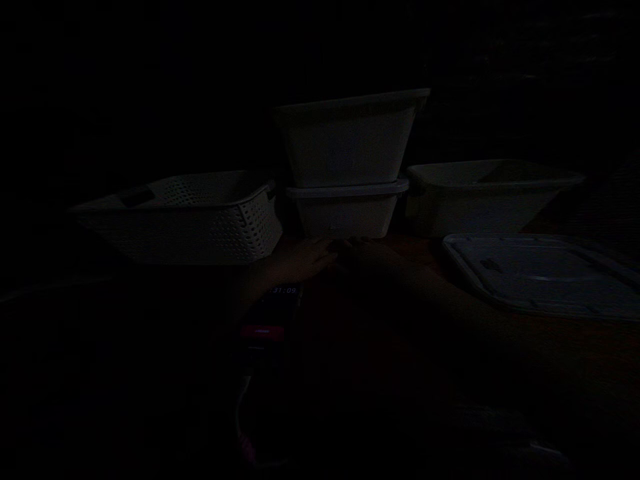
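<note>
The scene is very dark, so the hands show only as faint shapes. My left hand (316, 253) and my right hand (367, 248) are close together on the table, at the foot of a pale lidded bin (345, 217). Whether they touch that bin or hold anything is lost in the dark, and their fingers cannot be made out. A larger pale bin (350, 147) is stacked on top of it. Near my left forearm lies a phone (265, 320) with a timer and a red button on its screen.
On the left stands a perforated basket (180, 233). An open pale bin (475, 207) is at the right, with a flat translucent lid (545, 273) in front of it. A pale cable (240, 407) runs below the phone. The surroundings are nearly black.
</note>
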A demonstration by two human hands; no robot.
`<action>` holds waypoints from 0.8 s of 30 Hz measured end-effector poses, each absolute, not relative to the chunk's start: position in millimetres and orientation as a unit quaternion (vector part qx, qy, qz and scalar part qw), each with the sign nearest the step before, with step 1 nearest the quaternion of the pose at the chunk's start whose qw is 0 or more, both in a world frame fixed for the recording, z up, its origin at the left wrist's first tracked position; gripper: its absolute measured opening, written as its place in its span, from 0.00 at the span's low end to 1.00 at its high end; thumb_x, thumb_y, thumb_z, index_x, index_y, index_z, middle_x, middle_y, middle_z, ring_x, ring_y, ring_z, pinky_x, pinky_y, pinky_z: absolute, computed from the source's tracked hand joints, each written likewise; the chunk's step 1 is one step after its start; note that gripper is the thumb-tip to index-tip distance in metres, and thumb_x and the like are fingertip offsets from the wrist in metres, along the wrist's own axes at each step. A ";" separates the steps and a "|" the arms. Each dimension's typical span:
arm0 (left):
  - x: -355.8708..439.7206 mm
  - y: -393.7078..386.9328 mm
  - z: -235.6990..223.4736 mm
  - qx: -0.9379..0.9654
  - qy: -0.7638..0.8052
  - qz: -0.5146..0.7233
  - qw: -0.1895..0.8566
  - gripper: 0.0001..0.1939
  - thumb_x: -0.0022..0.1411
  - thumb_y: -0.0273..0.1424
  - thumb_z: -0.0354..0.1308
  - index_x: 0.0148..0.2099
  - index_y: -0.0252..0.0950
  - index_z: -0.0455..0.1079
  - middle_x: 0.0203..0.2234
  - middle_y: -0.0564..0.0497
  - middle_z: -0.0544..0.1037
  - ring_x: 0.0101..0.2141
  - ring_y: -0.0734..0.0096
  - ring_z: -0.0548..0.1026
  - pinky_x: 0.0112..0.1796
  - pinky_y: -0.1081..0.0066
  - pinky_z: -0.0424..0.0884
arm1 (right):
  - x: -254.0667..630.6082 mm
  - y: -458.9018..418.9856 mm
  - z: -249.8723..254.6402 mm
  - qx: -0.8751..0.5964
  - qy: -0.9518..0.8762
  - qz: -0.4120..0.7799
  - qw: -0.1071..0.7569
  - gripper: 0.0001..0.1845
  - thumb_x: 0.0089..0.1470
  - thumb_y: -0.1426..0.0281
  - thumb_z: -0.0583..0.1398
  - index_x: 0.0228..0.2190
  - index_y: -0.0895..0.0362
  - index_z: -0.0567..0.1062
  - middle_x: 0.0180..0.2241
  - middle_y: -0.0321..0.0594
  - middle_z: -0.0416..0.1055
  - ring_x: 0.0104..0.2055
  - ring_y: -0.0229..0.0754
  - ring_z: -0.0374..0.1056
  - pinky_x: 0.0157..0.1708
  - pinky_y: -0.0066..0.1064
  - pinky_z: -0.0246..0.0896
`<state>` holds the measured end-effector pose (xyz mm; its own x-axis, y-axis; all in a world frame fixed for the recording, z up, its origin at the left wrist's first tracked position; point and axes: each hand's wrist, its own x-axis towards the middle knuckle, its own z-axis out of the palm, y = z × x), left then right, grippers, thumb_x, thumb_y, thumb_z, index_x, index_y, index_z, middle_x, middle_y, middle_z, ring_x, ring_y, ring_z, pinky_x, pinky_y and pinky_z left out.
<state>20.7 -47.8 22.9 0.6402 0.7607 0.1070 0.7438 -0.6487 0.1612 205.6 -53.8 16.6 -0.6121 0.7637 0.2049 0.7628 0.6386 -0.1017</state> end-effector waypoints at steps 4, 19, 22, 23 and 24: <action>21.2 -47.8 23.7 0.907 0.409 0.087 0.046 0.24 0.68 0.38 0.39 0.64 0.41 0.47 0.63 0.50 0.53 0.61 0.64 0.53 0.59 0.63 0.50 | 204.8 -54.9 18.5 -0.427 -0.898 0.003 0.107 0.24 0.60 0.60 0.50 0.53 0.62 0.64 0.51 0.54 0.67 0.49 0.48 0.66 0.44 0.36 0.61; 20.7 -46.6 24.1 0.903 0.418 0.082 0.057 0.23 0.68 0.39 0.40 0.63 0.40 0.50 0.62 0.48 0.56 0.60 0.63 0.56 0.58 0.62 0.51 | 204.9 -48.5 11.4 -0.421 -0.898 0.006 0.128 0.26 0.59 0.57 0.50 0.52 0.60 0.64 0.50 0.53 0.67 0.49 0.50 0.66 0.44 0.39 0.62; 19.9 -45.6 23.1 0.905 0.413 0.089 0.052 0.24 0.68 0.39 0.40 0.63 0.40 0.50 0.62 0.48 0.56 0.60 0.63 0.56 0.58 0.62 0.51 | 204.5 -46.8 10.1 -0.423 -0.898 0.000 0.123 0.26 0.59 0.58 0.50 0.53 0.60 0.64 0.50 0.53 0.67 0.50 0.50 0.66 0.44 0.39 0.61; 19.5 -45.0 22.6 0.905 0.413 0.091 0.052 0.24 0.68 0.39 0.40 0.63 0.40 0.50 0.62 0.48 0.56 0.60 0.63 0.56 0.58 0.62 0.52 | 204.4 -46.5 9.8 -0.423 -0.898 -0.004 0.121 0.26 0.59 0.57 0.50 0.53 0.60 0.64 0.51 0.53 0.67 0.50 0.50 0.66 0.44 0.39 0.61; 19.1 -44.4 22.1 0.904 0.413 0.093 0.055 0.24 0.68 0.40 0.40 0.63 0.39 0.50 0.62 0.48 0.57 0.60 0.64 0.56 0.58 0.62 0.52 | 204.3 -46.4 9.7 -0.423 -0.898 -0.007 0.120 0.26 0.59 0.57 0.50 0.53 0.60 0.63 0.51 0.53 0.67 0.50 0.51 0.66 0.44 0.39 0.61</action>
